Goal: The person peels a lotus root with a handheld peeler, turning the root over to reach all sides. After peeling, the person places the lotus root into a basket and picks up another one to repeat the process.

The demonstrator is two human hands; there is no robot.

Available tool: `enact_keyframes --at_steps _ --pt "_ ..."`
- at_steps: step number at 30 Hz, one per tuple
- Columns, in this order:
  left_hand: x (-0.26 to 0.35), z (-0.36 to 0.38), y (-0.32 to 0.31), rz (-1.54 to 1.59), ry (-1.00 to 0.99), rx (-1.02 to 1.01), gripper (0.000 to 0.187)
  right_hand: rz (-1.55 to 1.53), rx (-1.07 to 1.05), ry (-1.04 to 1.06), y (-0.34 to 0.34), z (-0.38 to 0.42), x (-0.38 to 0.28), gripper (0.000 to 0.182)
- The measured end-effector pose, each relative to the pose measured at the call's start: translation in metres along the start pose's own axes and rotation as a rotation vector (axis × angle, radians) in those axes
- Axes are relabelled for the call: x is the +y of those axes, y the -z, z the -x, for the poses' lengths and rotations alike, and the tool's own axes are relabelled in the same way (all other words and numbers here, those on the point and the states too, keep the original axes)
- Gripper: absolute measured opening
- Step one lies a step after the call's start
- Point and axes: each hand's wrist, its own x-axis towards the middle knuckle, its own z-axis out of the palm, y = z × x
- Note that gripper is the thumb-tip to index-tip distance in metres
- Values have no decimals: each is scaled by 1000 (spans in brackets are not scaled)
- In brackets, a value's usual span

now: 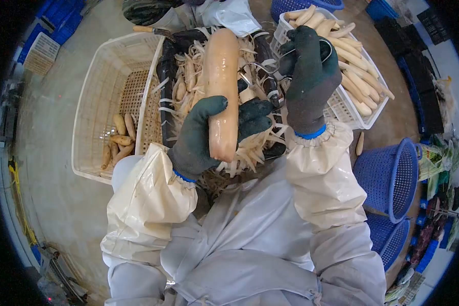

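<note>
Two gloved hands: left hand (pixel 209 133) clenched around a peeled root (pixel 222 92), right hand (pixel 309 76) gripping a peeler (pixel 285 57).

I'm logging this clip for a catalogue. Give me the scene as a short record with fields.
left hand: dark glove, gripping a long peeled root upright
right hand: dark glove, holding a metal peeler
below: pile of pale peelings
left basket: white, a few unpeeled roots
right basket: white, many peeled roots
far right: blue baskets
clothing: cream sleeve covers
</note>
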Motion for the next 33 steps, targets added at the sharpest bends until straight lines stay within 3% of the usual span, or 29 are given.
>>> enact_keyframes --at_steps 4,7,9,10,11,13,17,19,20,21,23,24,25,27,29,30,31,33 --pt "1 0 5 -42 -55 29 68 13 20 91 2 -3 -3 26" --pt "7 3 11 18 3 65 58 44 6 96 32 -30 14 12" --pt "10 5 18 -81 38 80 63 806 -16 759 51 -47 39 17" --pt "10 5 21 -179 71 98 69 817 -68 766 59 -43 40 34" --pt "9 5 25 -179 72 99 69 818 -67 765 59 -43 45 34" --pt "7 5 30 -361 93 135 68 460 -142 515 55 -42 53 38" --pt "-5 4 15 -555 162 222 67 480 -295 533 48 -22 43 37" --pt "-13 4 -1 -591 99 134 76 661 -290 685 31 -8 27 29" --pt "-18 6 -10 -652 71 120 80 240 -262 92 19 -3 19 24" --pt "-19 8 -12 -651 75 117 80 243 -258 91 22 -4 25 24" --pt "-18 13 -14 -636 134 131 72 571 -196 460 27 -15 46 25" --pt "-16 14 -11 -630 154 94 75 924 -79 918 32 -35 46 11" --pt "-17 16 -13 -634 159 91 75 927 -72 915 43 -51 53 11" --pt "-16 21 -15 -616 172 105 78 1297 103 850 71 -79 73 9" --pt "-13 20 -5 -613 161 98 77 539 177 399 82 -97 81 13" --pt "-12 21 -1 -603 161 94 75 220 189 77 85 -103 73 25" --pt "-10 22 0 -599 160 99 75 854 147 560 87 -96 63 26" --pt "-7 21 0 -472 242 88 71 888 53 564 76 -70 37 30"
